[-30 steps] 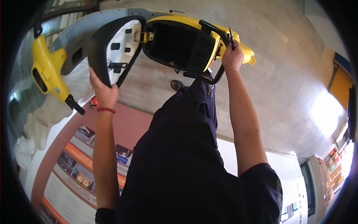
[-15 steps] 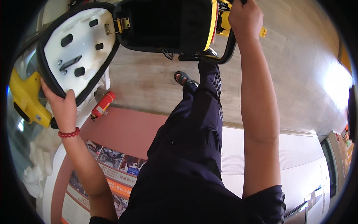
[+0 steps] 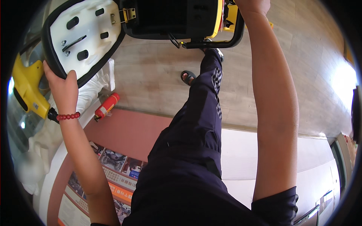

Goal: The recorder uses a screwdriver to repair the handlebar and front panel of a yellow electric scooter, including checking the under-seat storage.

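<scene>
Apparently we're steadying the open seat (image 3: 89, 42), our left hand (image 3: 64, 89) curled around its edge; our right hand (image 3: 255, 5) we cannot tell; swinging the seat would call for even support.

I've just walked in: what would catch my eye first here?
Probably the open seat at upper left, its white underside showing and the left hand on its lower edge. To its right, at the top, gapes a black compartment. A red extinguisher stands out left of centre, below the seat in the picture.
</scene>
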The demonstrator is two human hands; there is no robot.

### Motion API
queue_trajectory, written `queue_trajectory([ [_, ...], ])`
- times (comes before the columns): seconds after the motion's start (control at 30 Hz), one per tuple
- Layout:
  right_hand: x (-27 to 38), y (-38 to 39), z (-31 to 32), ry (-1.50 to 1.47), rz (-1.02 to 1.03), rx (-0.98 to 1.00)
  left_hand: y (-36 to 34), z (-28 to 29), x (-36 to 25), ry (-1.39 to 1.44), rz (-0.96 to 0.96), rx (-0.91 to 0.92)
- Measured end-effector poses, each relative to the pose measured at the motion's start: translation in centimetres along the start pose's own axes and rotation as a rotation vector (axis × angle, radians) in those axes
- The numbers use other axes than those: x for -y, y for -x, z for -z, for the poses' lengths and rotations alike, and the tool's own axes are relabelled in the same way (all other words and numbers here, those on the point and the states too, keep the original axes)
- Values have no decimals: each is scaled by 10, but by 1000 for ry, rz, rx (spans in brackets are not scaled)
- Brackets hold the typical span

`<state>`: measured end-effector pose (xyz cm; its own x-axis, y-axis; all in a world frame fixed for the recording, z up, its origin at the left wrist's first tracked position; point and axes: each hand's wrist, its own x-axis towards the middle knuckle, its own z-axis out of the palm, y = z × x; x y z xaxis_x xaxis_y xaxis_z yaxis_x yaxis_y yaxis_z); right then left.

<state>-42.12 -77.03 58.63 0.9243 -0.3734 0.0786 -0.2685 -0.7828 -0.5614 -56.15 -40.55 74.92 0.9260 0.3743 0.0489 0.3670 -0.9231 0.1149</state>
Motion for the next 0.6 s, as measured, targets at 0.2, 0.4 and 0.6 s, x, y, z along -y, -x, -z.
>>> queue_trajectory([
  [0.2,-2,6,-1,-16,10,-20,-14,9,-17,-39,55,46],
  [0.4,-1,4,3,8,15,22,-12,5,-13,-33,66,36],
  [0.6,1,3,2,-36,-3,12,12,-5,-2,36,18,-50],
])
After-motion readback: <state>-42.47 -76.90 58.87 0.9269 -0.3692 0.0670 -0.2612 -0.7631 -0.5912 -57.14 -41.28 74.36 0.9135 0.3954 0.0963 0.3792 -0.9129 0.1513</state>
